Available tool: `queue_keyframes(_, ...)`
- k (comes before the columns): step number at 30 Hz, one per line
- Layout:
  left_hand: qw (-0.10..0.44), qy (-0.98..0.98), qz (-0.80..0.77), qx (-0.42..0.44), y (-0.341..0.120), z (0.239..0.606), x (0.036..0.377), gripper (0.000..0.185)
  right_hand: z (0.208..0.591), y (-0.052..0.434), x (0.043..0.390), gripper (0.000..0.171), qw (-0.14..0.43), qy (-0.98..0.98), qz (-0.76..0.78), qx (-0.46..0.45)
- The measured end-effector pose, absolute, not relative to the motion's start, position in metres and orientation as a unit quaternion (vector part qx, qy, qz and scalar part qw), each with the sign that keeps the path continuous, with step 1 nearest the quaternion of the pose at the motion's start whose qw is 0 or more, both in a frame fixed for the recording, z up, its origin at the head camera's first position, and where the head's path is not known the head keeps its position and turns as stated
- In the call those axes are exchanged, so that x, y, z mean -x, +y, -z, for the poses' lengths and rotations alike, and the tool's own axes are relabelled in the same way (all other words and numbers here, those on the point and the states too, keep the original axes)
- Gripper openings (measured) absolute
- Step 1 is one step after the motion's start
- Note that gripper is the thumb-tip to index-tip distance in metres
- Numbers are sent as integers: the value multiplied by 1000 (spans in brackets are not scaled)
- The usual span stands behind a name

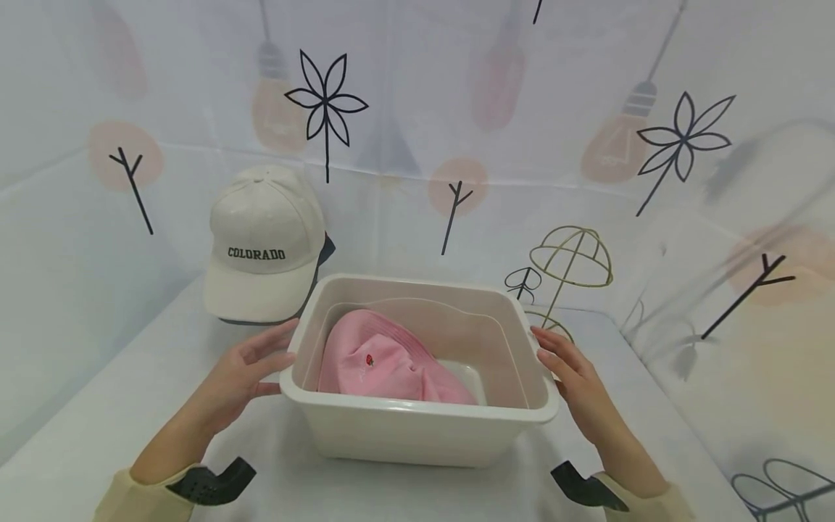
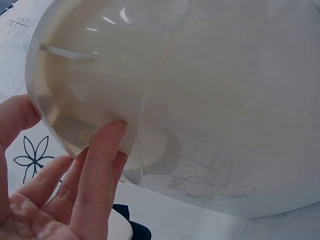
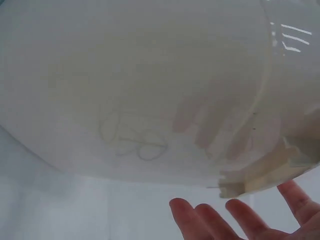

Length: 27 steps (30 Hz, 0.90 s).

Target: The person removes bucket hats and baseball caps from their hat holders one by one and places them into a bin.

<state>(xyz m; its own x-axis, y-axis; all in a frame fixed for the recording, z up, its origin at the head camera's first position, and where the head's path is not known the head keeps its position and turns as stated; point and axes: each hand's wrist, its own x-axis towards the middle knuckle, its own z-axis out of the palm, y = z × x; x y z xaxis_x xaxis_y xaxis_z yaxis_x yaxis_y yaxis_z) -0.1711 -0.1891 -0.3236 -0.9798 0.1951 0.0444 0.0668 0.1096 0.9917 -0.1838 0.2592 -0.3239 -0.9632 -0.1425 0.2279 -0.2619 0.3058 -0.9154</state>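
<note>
Both forearms reach forward over the counter (image 1: 117,406) and flank a cream plastic tub (image 1: 417,424) that stands on it. The left hand (image 1: 238,380) sits at the tub's left wall, palm turned inward, fingers straight and slightly spread; the left wrist view shows a fingertip touching the wall just under the rim. The right hand (image 1: 574,380) mirrors it at the tub's right wall, fingers extended and relaxed, just beside the rim and gripping nothing. Inside the tub lies a crumpled pink cap (image 1: 385,362) against its left side. Behind the tub's left corner stands a cream cap (image 1: 264,243) lettered COLORADO. Behind its right corner stands a wire hat stand (image 1: 570,261).
</note>
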Motion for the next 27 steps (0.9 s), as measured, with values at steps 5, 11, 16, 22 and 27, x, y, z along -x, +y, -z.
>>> queue_keyframes(5, 47, 743, -661, -88, -189, 322, 170, 60, 329, 255, 182, 41, 35, -782, -611, -118)
queue_keyframes(11, 46, 744, -662, -81, -188, 324, 171, 60, 334, 252, 182, 39, 16, -736, -666, -121)
queue_keyframes(16, 39, 742, -665, -79, -187, 326, 171, 59, 336, 251, 182, 39, 21, -731, -670, -124)
queue_keyframes(22, 32, 743, -664, -77, -187, 328, 172, 57, 338, 250, 182, 37, 28, -727, -674, -126)
queue_keyframes(27, -4, 762, -645, -51, -188, 333, 171, 57, 339, 249, 182, 36, 31, -723, -679, -122)
